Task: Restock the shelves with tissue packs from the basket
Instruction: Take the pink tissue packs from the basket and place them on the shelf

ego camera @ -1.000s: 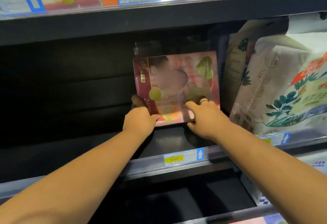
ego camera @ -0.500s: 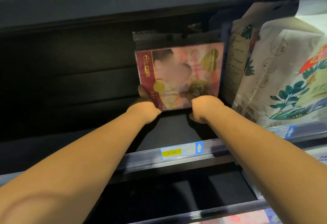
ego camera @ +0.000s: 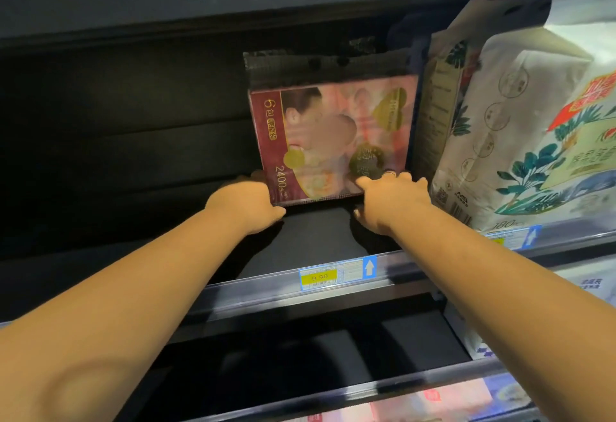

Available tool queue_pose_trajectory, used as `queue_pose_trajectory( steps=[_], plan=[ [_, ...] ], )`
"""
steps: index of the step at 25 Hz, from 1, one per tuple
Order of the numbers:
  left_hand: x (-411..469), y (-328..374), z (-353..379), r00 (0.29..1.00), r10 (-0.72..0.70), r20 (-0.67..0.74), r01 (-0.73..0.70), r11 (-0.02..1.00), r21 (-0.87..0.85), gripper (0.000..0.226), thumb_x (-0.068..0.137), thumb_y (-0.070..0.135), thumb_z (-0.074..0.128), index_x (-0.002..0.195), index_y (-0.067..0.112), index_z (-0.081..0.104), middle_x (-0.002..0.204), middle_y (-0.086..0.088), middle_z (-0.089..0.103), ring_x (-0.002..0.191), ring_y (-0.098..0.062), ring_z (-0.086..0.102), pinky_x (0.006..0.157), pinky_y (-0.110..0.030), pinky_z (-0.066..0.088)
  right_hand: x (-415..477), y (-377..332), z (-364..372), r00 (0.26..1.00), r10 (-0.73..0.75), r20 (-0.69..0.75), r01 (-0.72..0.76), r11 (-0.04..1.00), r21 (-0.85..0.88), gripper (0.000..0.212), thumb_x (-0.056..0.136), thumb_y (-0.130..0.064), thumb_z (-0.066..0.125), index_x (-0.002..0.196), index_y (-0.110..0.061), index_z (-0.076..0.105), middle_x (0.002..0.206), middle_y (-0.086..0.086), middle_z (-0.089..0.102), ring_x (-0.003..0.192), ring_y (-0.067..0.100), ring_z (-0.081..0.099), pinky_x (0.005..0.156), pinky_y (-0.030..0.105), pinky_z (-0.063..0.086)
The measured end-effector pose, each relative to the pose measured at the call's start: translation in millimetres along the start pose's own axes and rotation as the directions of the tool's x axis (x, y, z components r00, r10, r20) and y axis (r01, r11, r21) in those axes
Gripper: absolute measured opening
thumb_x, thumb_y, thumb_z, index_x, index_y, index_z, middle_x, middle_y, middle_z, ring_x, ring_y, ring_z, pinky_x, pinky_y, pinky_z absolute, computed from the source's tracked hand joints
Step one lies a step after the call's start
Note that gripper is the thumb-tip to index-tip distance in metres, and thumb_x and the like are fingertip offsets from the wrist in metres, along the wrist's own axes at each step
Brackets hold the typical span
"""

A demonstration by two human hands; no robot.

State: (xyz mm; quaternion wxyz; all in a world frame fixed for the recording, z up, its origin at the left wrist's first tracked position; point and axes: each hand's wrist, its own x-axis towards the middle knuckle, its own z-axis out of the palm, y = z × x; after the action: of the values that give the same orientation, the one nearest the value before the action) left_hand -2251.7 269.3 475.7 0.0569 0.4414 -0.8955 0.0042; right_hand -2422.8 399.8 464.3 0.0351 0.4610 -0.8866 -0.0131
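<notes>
Pushing the tissue pack [ego camera: 333, 141] back has stood it on the shelf [ego camera: 316, 236], just beside the white packs [ego camera: 520, 104]. Your left hand [ego camera: 245, 203] grips its lower corner and your right hand [ego camera: 391, 200] presses flat against it, so letting go looks next.

Lower corners of tissue pack [ego camera: 333, 141] behind left hand [ego camera: 248, 203] and right hand [ego camera: 391, 201]; leaf-printed bag [ego camera: 533, 141] cut off at right edge.
</notes>
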Motion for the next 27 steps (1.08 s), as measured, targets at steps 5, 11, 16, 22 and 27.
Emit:
queue_pose_trajectory(
  steps=[5, 11, 16, 22, 27],
  plan=[
    [-44.5, -5.7, -8.1, 0.996, 0.062, -0.066, -0.063, 0.998, -0.002, 0.068, 0.086, 0.056, 0.060, 0.139, 0.020, 0.039, 0.130, -0.010, 0.053, 0.118, -0.030, 0.051, 0.091, -0.042, 0.050, -45.8, -6.0, -3.7, 0.994, 0.036, -0.104, -0.034, 0.999, 0.013, 0.066, 0.090, -0.070, 0.035, 0.148, -0.045, 0.014, 0.152, 0.014, 0.026, 0.140, 0.043, 0.019, 0.110, 0.065, 0.019],
    [-109.3, -3.2, 0.2, 0.885, 0.282, -0.371, -0.315, 0.949, -0.031, 0.073, 0.086, 0.051, 0.060, 0.147, 0.020, 0.034, 0.152, -0.004, 0.036, 0.144, -0.025, 0.023, 0.116, -0.040, 0.024, -128.2, -31.8, 1.6, 0.954, 0.126, -0.272, -0.137, 0.990, -0.022, 0.067, 0.090, -0.072, 0.022, 0.150, -0.043, 0.008, 0.157, 0.009, 0.019, 0.146, 0.041, -0.001, 0.108, 0.070, 0.003],
    [-176.3, -8.6, 34.0, 0.752, 0.465, -0.468, -0.549, 0.834, -0.054, 0.073, 0.079, 0.044, 0.069, 0.140, 0.015, 0.043, 0.150, -0.011, 0.040, 0.142, -0.032, 0.029, 0.115, -0.050, 0.030, -213.9, -58.7, 35.7, 0.908, 0.224, -0.354, -0.230, 0.973, 0.025, 0.065, 0.087, -0.070, 0.037, 0.146, -0.042, 0.030, 0.151, 0.014, 0.035, 0.143, 0.044, 0.017, 0.106, 0.071, 0.011],
    [-259.4, -17.4, 103.2, 0.674, 0.673, -0.306, -0.727, 0.678, -0.109, 0.066, 0.080, 0.051, 0.049, 0.137, 0.017, 0.045, 0.143, -0.010, 0.049, 0.128, -0.030, 0.050, 0.104, -0.041, 0.038, -328.2, -85.6, 117.2, 0.850, 0.430, -0.305, -0.420, 0.902, 0.103, 0.065, 0.076, -0.064, 0.051, 0.132, -0.031, 0.055, 0.131, 0.017, 0.057, 0.122, 0.043, 0.052, 0.091, 0.068, 0.040],
    [-315.9, -4.1, 169.6, 0.591, 0.805, -0.057, -0.798, 0.572, -0.190, 0.070, 0.078, 0.053, 0.040, 0.136, 0.015, 0.036, 0.138, -0.017, 0.052, 0.120, -0.037, 0.056, 0.095, -0.048, 0.050, -432.4, -95.8, 184.5, 0.778, 0.624, -0.075, -0.614, 0.780, 0.121, 0.065, 0.072, -0.063, 0.057, 0.126, -0.028, 0.060, 0.124, 0.018, 0.059, 0.110, 0.041, 0.057, 0.074, 0.050, 0.052]
  ],
)
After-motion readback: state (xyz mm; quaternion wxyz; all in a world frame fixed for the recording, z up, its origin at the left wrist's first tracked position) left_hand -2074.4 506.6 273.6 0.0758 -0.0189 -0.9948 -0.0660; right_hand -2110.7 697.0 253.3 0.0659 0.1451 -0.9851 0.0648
